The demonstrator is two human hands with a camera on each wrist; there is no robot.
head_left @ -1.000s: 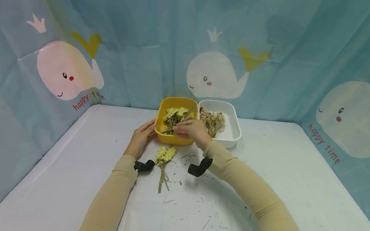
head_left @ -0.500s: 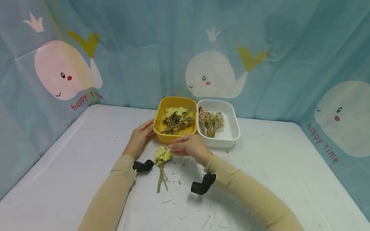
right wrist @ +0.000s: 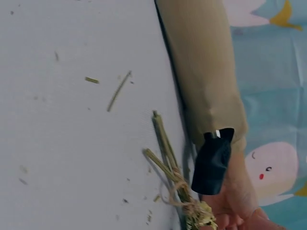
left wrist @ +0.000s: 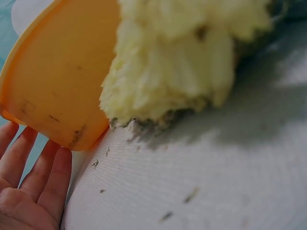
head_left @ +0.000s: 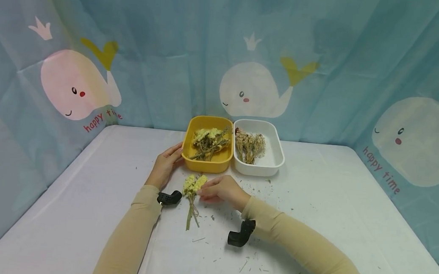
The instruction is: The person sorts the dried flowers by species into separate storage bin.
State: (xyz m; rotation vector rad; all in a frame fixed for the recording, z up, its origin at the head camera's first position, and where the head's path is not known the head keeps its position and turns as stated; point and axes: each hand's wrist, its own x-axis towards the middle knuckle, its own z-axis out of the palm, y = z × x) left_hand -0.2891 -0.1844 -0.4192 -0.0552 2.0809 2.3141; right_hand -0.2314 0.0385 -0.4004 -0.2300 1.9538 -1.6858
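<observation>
My left hand [head_left: 161, 167] rests against the left side of a yellow plastic bin [head_left: 207, 166], its fairly straight fingers [left wrist: 55, 177] touching the wall in the left wrist view. A small bunch of dried yellow flowers [head_left: 191, 187] lies on the white table in front of the bin. Twine [right wrist: 181, 197] ties its cut stems in the right wrist view. My right hand [head_left: 226, 190] is at the right side of this bunch, fingertips by the stems just below the blooms. No grip is visible; the thumb is hidden. Inside the bin lie more dried yellow flowers [head_left: 207, 141].
A white bin [head_left: 273, 157] with dried pinkish-beige flowers [head_left: 250, 145] stands right beside the yellow one. Bits of stem [head_left: 198, 240] are scattered over the table [head_left: 315, 194]. A blue curtain with printed whales [head_left: 253, 90] hangs behind.
My right hand has moved from inside the yellow bin down toward me to the bunch on the table. My left hand has stayed at the bin.
</observation>
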